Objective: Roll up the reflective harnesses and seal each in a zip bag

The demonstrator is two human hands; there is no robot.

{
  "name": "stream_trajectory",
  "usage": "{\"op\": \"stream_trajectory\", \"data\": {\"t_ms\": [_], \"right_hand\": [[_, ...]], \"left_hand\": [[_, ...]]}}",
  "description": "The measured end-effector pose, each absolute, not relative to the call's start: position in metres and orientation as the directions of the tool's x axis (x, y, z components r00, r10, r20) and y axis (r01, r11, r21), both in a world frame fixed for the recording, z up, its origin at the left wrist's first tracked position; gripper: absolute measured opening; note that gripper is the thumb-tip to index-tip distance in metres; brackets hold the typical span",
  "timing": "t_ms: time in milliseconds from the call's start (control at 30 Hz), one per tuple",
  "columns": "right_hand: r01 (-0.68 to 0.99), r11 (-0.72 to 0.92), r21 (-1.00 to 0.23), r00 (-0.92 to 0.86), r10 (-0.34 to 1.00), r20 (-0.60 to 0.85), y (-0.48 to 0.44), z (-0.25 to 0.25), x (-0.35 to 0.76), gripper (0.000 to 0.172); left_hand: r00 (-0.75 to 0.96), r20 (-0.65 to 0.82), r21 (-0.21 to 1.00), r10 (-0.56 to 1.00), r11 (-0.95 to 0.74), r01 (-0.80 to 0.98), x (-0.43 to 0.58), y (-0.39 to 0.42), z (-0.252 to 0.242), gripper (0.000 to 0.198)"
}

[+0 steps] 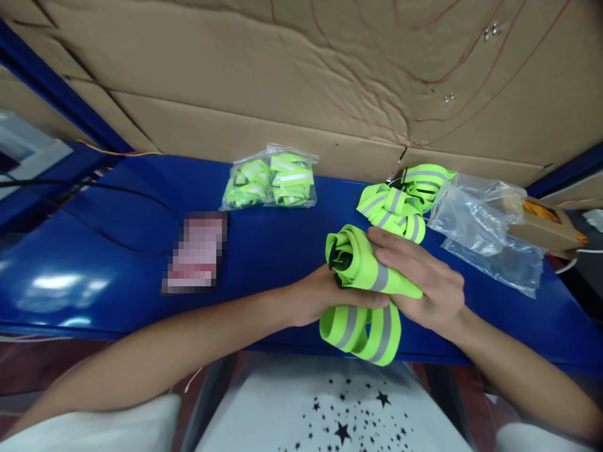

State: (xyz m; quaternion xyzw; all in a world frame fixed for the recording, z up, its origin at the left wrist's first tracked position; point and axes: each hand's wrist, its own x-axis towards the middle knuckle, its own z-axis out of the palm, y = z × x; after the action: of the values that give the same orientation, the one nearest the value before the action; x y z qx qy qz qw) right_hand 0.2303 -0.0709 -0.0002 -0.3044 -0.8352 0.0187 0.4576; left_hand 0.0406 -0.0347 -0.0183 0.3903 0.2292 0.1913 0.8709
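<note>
A neon-yellow reflective strap [384,276] with grey bands is partly rolled up between my hands, above the front of the blue table. My left hand [315,298] grips it from the left, its fingers closed and partly hidden behind the roll. My right hand [428,279] is wrapped over the right side of the strap, thumb and fingers closed on it. Below the hands hang loose loops of the same strap. Black parts show at the roll's left end. Just beyond my right hand lies a heap of similar reflective straps [393,210].
Two clear bags of rolled straps [293,179] stand at the back against a cardboard panel [235,75]. Empty plastic bags [490,226] lie at right beside a cardboard box [549,226]. A pixelated flat rectangle [195,251] and black cables [94,184] are on the left of the blue table [264,251].
</note>
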Motion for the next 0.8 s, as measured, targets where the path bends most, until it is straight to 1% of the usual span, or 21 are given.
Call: {"op": "stream_trajectory", "data": {"t_ms": [67, 100, 133, 233, 333, 400, 467, 533, 567, 600, 633, 667, 700, 733, 767, 800], "right_hand": [[0.486, 0.805, -0.341, -0.365, 0.541, 0.757, -0.068, 0.000, 0.233, 0.057], [0.482, 0.811, -0.332, -0.381, 0.536, 0.754, -0.066, 0.001, 0.236, 0.057], [0.476, 0.828, -0.296, -0.420, 0.509, 0.751, -0.066, 0.003, 0.238, 0.056], [0.474, 0.875, -0.102, -0.564, 0.390, 0.728, -0.065, 0.012, 0.246, 0.053], [0.535, 0.844, 0.042, -0.637, 0.370, 0.676, -0.065, 0.021, 0.250, 0.044], [0.549, 0.828, 0.117, -0.678, 0.359, 0.641, -0.067, 0.027, 0.250, 0.037], [0.545, 0.821, 0.170, -0.712, 0.345, 0.612, -0.070, 0.030, 0.248, 0.035], [0.546, 0.813, 0.201, -0.737, 0.352, 0.576, -0.075, 0.033, 0.247, 0.039], [0.554, 0.806, 0.209, -0.750, 0.375, 0.545, -0.077, 0.033, 0.246, 0.043], [0.568, 0.799, 0.198, -0.757, 0.412, 0.508, -0.079, 0.034, 0.246, 0.047], [0.580, 0.798, 0.161, -0.757, 0.457, 0.467, -0.081, 0.034, 0.246, 0.051], [0.587, 0.804, 0.091, -0.756, 0.505, 0.417, -0.082, 0.035, 0.246, 0.055], [0.585, 0.811, -0.012, -0.754, 0.549, 0.362, -0.082, 0.035, 0.247, 0.058], [0.568, 0.810, -0.144, -0.750, 0.582, 0.315, -0.081, 0.035, 0.248, 0.060], [0.535, 0.788, -0.304, -0.734, 0.612, 0.293, -0.079, 0.035, 0.250, 0.060], [0.481, 0.743, -0.466, -0.699, 0.646, 0.308, -0.077, 0.034, 0.252, 0.061]], "left_hand": [[0.840, -0.234, 0.786, 0.489, 0.604, -0.133, 0.039, -0.029, -0.022, 0.040], [0.856, -0.226, 0.785, 0.464, 0.608, -0.123, 0.039, -0.027, -0.023, 0.039], [0.868, -0.220, 0.782, 0.445, 0.612, -0.116, 0.038, -0.026, -0.024, 0.040], [0.857, -0.226, 0.772, 0.463, 0.622, -0.133, 0.034, -0.025, -0.020, 0.051], [0.834, -0.218, 0.773, 0.507, 0.612, -0.170, 0.028, -0.026, -0.009, 0.064], [0.869, -0.191, 0.789, 0.457, 0.598, -0.142, 0.024, -0.025, -0.003, 0.063], [0.932, -0.129, 0.803, 0.337, 0.588, -0.102, 0.021, -0.022, -0.001, 0.061], [0.971, -0.030, 0.782, 0.239, 0.611, -0.126, 0.019, -0.019, -0.003, 0.069], [0.973, 0.011, 0.759, 0.230, 0.632, -0.158, 0.019, -0.017, -0.005, 0.074], [0.967, 0.032, 0.737, 0.251, 0.648, -0.193, 0.019, -0.016, -0.007, 0.076], [0.958, 0.026, 0.723, 0.287, 0.656, -0.216, 0.020, -0.015, -0.010, 0.072], [0.945, -0.002, 0.723, 0.328, 0.653, -0.226, 0.020, -0.014, -0.011, 0.064], [0.932, -0.038, 0.733, 0.360, 0.644, -0.219, 0.021, -0.013, -0.013, 0.055], [0.923, -0.072, 0.746, 0.379, 0.634, -0.203, 0.022, -0.011, -0.014, 0.049], [0.915, -0.100, 0.760, 0.391, 0.624, -0.183, 0.022, -0.010, -0.014, 0.045], [0.909, -0.121, 0.774, 0.399, 0.611, -0.166, 0.022, -0.009, -0.014, 0.045]]}}
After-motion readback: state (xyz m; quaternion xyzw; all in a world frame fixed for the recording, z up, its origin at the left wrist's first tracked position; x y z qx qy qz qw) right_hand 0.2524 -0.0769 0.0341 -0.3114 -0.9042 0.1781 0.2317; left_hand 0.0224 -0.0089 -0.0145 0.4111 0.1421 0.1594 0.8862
